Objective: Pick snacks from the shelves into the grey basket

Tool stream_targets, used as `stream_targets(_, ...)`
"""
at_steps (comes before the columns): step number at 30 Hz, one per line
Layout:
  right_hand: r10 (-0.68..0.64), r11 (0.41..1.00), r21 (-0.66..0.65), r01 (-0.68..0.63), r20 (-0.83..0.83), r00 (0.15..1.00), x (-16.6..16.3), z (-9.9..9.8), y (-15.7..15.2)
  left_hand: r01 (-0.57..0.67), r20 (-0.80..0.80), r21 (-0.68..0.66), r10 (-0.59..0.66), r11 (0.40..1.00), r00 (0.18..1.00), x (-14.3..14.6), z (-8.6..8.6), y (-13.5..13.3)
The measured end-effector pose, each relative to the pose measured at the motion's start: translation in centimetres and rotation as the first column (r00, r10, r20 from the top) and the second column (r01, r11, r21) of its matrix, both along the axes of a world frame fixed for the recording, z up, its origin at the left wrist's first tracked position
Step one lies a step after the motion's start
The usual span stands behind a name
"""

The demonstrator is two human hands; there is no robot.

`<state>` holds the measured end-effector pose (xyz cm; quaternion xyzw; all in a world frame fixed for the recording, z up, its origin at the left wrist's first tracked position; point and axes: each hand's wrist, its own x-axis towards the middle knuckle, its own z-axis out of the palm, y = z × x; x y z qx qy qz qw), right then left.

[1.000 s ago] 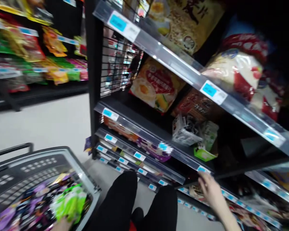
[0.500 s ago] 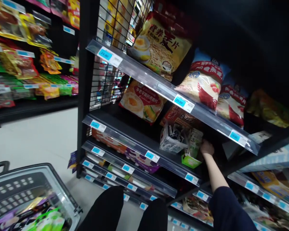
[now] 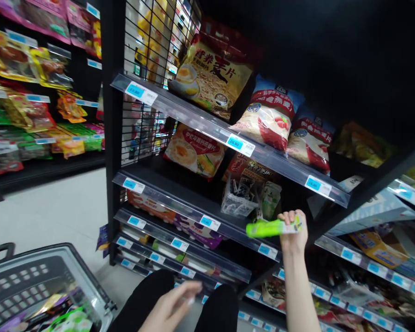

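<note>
"Where is the bright green pack (image 3: pixel 264 229)?"

"It is in the person's right hand (image 3: pixel 293 235), out by the front edge of the shelf (image 3: pixel 152 168). The fingers wrap around one end, and the rest sticks out to the left, almost flat."

"What about the left hand (image 3: pixel 173 306)?"

"It is low down, over the person's dark legs (image 3: pixel 223 306). It looks blurry, but the thumb and fingers are a bit apart."

"What is near the green pack?"

"A clear tub (image 3: pixel 237 205) with little dark packets in it sits on the shelf. Just beside it is a green and white pouch (image 3: pixel 271 200). A red and yellow bag (image 3: pixel 195 154) leans farther left."

"And down at the left side?"

"There is a big grey basket (image 3: pixel 60 263). It has shiny packs (image 3: pixel 71 320) in it, some purple and some green."
</note>
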<state>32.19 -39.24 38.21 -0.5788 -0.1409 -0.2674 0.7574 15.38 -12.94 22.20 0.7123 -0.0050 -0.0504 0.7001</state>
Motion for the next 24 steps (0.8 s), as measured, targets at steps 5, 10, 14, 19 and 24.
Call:
stream_targets(5,0.577,0.815,0.276,-0.51,-0.294,0.762,-6.9,-4.3,6.9,0.26,-0.021,-0.465,-0.304,0.846,0.953,1.4,3.9,-3.4)
stream_targets(10,0.566,0.804,0.175,-0.568,-0.515,0.644,-9.0,-13.4,9.4,0.229,-0.169,-0.591,-0.396,0.774,0.903,-0.5,-0.2,-5.1)
stream_targets(14,0.494,0.803,0.105,-0.587,-0.669,0.556,-9.8,-21.3,8.1,-0.055,-0.269,-0.393,-0.058,0.918,0.961,-1.6,-7.0,-3.3)
stream_targets(19,0.557,0.647,0.02,-0.762,-0.695,0.455,-11.6,-28.7,8.9,-0.198,-0.253,-0.22,0.141,0.955,0.957,-1.5,-13.5,-1.5)
stream_targets(24,0.437,0.74,-0.095,-0.666,-0.685,0.583,-12.7,-33.3,9.9,-0.235,-0.299,-0.162,0.179,0.959,0.937,-2.0,-17.0,-2.8)
